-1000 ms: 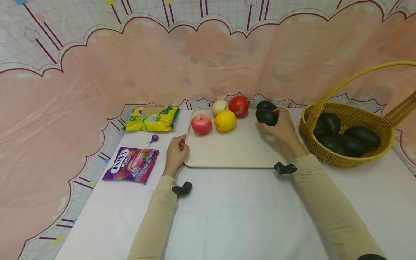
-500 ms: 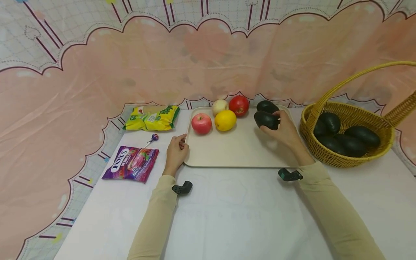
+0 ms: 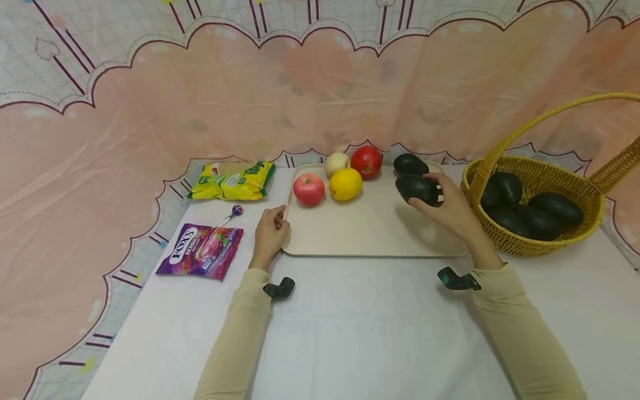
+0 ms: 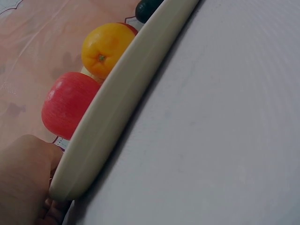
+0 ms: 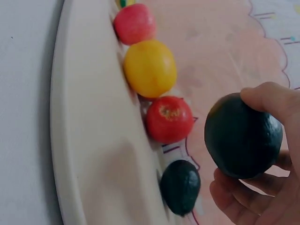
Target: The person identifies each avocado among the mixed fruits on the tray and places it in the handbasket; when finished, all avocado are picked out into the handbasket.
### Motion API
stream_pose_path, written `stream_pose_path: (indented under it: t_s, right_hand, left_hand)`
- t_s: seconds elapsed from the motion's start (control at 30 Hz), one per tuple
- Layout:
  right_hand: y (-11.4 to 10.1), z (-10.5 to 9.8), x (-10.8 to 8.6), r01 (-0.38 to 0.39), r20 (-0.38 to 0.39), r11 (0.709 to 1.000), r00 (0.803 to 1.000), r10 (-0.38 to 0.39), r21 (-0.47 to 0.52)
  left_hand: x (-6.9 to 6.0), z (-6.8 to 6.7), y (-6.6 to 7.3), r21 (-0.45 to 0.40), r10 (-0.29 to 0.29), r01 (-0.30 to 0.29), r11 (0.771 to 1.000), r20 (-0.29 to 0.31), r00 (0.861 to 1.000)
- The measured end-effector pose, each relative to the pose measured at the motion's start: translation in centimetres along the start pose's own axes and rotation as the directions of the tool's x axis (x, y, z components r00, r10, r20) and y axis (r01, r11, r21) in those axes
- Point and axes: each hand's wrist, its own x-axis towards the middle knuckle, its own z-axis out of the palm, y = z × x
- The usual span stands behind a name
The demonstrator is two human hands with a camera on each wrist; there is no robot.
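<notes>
- One avocado (image 3: 417, 189), clasped in your right hand (image 3: 454, 211), has shifted slightly toward the basket (image 3: 530, 249) in the head view, above the tray (image 3: 345, 230); it seems in transit, not settled.
- Left wrist view: your left hand (image 4: 23, 173) holds the tray's corner, unmoved, probably steadying it.
- Right wrist view: a second avocado (image 5: 180, 187) lies near the clasped one, apart.

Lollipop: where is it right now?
Head view, left side: the lollipop lies on the white table between the yellow packet and the purple FOX'S bag, left of the tray.
</notes>
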Motion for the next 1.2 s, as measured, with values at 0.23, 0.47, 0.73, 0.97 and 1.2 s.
stream_pose_path:
  t_s: [0.23,0.47,0.73,0.97,1.2]
  right_hand:
    - [-0.5,-2.0,-0.8,0.005,0.02,0.999,1.0,-0.004,-0.041]
    - [-1.2,-4.4,-1.6,-0.018,-0.013,0.999,1.0,0.018,-0.049]
    - [-1.5,-6.0,-2.7,0.011,-0.1,0.999,0.995,-0.016,-0.045]
    - [-1.2,-7.3,-3.6,0.014,-0.148,1.0,0.989,-0.016,-0.015]
    - [-0.7,-8.7,-4.3,0.055,-0.19,0.998,0.98,-0.054,-0.002]
  left_hand:
    - [0.3,0.3,0.1,-0.004,0.01,-0.01,1.0,0.001,1.0]
    - [0.2,0.2,0.0,-0.015,0.001,-0.001,1.0,0.004,1.0]
    - [0.0,0.3,-0.2,-0.012,-0.008,0.009,1.0,0.016,1.0]
    - [-0.2,0.1,-0.3,-0.006,-0.023,0.023,1.0,0.024,0.999]
    - [0.1,-0.1,0.0,0.001,-0.01,0.01,1.0,0.02,1.0]
